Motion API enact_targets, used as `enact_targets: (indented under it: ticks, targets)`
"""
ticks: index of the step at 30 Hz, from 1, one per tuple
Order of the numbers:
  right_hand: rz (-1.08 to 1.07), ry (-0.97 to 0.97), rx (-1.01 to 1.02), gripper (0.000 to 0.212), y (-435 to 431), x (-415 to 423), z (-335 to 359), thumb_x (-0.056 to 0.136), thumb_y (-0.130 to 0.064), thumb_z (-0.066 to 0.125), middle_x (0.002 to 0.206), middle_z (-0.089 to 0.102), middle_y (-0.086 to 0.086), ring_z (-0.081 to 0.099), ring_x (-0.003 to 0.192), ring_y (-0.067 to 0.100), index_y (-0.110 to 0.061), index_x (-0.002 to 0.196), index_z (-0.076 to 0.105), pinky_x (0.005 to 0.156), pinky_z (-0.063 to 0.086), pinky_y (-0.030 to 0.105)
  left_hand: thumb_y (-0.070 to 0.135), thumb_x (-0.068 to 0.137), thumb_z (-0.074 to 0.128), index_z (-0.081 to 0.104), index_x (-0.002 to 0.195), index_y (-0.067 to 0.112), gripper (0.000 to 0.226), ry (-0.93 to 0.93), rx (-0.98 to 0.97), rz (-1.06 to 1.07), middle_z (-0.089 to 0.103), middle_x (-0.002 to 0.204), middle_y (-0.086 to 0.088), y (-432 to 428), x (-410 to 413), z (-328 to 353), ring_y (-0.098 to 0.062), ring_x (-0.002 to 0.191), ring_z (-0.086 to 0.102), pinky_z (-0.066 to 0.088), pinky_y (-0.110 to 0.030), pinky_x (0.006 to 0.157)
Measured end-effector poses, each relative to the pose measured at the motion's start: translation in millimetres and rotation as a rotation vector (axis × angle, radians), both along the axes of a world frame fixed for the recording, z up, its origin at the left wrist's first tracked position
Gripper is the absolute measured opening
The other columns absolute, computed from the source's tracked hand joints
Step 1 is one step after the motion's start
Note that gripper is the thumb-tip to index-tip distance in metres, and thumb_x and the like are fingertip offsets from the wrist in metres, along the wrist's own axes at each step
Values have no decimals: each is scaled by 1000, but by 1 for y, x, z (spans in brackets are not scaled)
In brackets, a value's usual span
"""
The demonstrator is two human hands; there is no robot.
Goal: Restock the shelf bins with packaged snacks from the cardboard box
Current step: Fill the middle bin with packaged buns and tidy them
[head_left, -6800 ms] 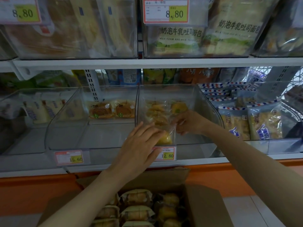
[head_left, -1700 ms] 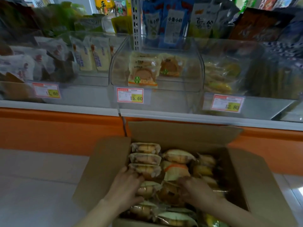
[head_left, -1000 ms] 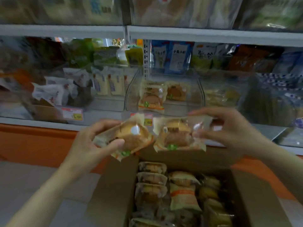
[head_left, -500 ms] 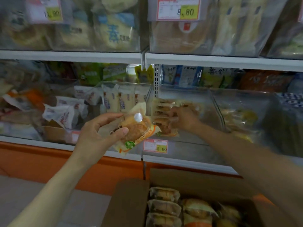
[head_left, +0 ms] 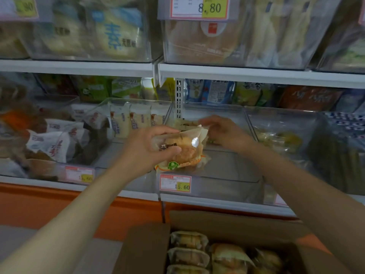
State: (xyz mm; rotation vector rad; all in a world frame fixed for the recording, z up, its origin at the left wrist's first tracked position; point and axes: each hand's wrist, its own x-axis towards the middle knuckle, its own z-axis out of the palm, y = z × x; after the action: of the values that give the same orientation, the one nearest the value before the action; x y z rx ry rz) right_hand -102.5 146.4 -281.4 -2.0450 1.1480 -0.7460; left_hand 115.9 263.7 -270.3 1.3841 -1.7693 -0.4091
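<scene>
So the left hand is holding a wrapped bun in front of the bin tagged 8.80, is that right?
Not quite: the head view shows the left hand holding the wrapped bun in front of the bin whose price tag reads 15.60, not 8.80.

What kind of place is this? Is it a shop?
Most likely a shop, such as a grocery or convenience store. Yellow price tags hang along the shelves, clear bins hold wrapped snacks, and an open cardboard box of more sits below.
</scene>
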Motion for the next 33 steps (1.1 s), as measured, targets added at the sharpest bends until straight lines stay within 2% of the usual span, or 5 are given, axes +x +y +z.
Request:
enact_targets:
  ticks: [4, 9, 20, 26, 33]
  targets:
    - [283, -245, 62, 37, 30, -9, 18, 89, -50, 56, 125, 61, -5, 59, 115, 15, -38, 124, 59, 91, 55, 39, 40, 74, 78, 70, 109, 35, 36, -75, 17, 24, 70, 103, 17, -8, -8, -1, 3, 97, 62, 49, -23, 86]
    - [238, -82, -73, 32, 27, -6, 5, 75, -15, 80, 102, 70, 1, 65, 96, 16, -15, 105, 70, 74, 56, 33, 43, 76, 74, 64, 113, 37, 39, -40, 19, 28, 69, 103, 13, -10, -8, -6, 5, 86, 62, 49, -12, 73]
    - [9, 349, -411, 16, -7, 24, -27, 73, -9, 77, 94, 69, -2, 59, 87, 9, -16, 88, 72, 71, 35, 16, 28, 93, 56, 55, 129, 13, 39, -314, -121, -23, 49, 138, -1, 1, 9, -45, -14, 136, 34, 33, -38, 111]
    - [18, 460, -261, 21, -16, 35, -39, 76, -16, 78, 102, 66, -5, 58, 97, 10, -15, 97, 74, 77, 37, 18, 32, 94, 50, 59, 126, 11, 40, -391, -160, -71, 43, 146, -5, 0, 13, -56, -20, 146, 18, 26, -44, 116]
    - [-4, 274, -191, 13, 6, 5, -14, 72, -20, 82, 78, 62, -12, 56, 66, 1, -20, 75, 69, 63, 48, 27, 48, 95, 36, 58, 128, 13, 53, -466, -184, -72, 34, 153, -4, 3, 14, -67, -20, 149, 6, 26, -51, 115]
